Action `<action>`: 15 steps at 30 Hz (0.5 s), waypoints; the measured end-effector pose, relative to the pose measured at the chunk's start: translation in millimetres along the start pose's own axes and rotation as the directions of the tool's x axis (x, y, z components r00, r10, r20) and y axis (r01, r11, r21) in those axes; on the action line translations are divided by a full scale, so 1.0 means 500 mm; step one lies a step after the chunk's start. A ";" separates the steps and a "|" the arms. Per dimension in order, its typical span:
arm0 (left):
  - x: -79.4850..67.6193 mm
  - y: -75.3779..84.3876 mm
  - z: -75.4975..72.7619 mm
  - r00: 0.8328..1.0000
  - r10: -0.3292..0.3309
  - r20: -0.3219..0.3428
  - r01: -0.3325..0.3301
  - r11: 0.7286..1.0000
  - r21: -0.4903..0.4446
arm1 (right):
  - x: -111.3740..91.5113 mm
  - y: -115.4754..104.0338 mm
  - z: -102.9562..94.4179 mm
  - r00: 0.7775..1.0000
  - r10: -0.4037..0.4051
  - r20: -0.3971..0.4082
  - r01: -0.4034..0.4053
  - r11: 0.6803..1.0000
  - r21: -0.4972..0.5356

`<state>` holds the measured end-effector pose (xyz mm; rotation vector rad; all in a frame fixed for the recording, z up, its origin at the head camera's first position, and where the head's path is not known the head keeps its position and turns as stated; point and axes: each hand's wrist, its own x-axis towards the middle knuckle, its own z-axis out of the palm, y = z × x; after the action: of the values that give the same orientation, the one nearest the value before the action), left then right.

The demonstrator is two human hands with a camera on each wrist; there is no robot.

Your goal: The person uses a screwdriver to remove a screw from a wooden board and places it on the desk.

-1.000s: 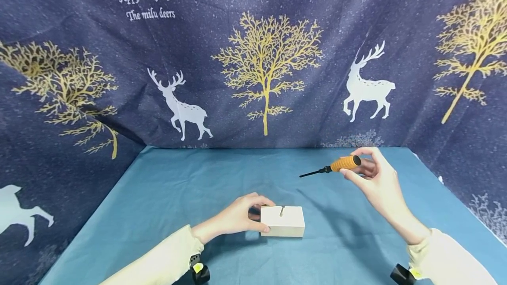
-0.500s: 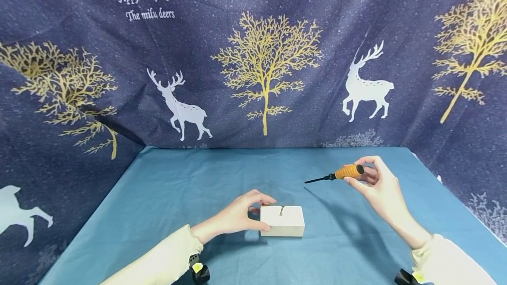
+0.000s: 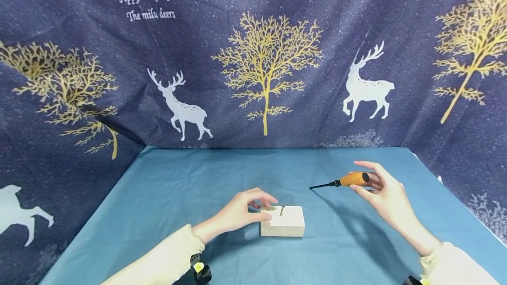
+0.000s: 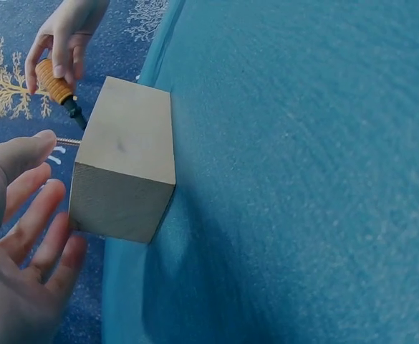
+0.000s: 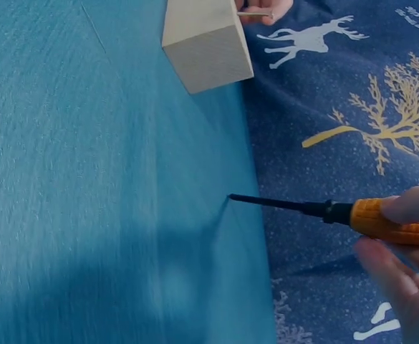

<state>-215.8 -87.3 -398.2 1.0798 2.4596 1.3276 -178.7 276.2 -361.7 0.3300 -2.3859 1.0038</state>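
Observation:
A pale wooden block lies on the blue cloth, and a screw stands up out of its top face. My left hand is at the block's left end, fingers spread and relaxed, thumb and fingertips just over its edges without gripping it. To the right of the block my right hand pinches a screwdriver by its orange ribbed handle. Its black shaft slants down and left, with the tip meeting its shadow at the cloth.
The blue cloth covers the table. Behind it hangs a dark blue curtain printed with trees and deer. A black wrist camera is strapped at the left sleeve.
My left thumb and fingers have lifted from gripping the block's sides. My right hand has lowered the screwdriver toward the cloth and shifted slightly right. The block has stayed put.

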 end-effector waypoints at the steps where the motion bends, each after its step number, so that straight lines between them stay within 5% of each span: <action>1: 0.000 -0.001 0.000 1.000 0.002 0.002 -0.002 1.000 -0.010 | 0.000 0.001 -0.003 1.000 -0.009 0.014 0.009 1.000 -0.007; 15: 0.002 -0.004 -0.002 0.999 -0.035 0.001 0.035 0.998 -0.055 | -0.013 0.019 -0.034 0.978 -0.143 0.154 0.176 0.958 -0.228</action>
<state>-218.2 -88.0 -398.8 1.0204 2.4154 1.3755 -170.7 295.1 -360.9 0.5057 -2.5227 0.6277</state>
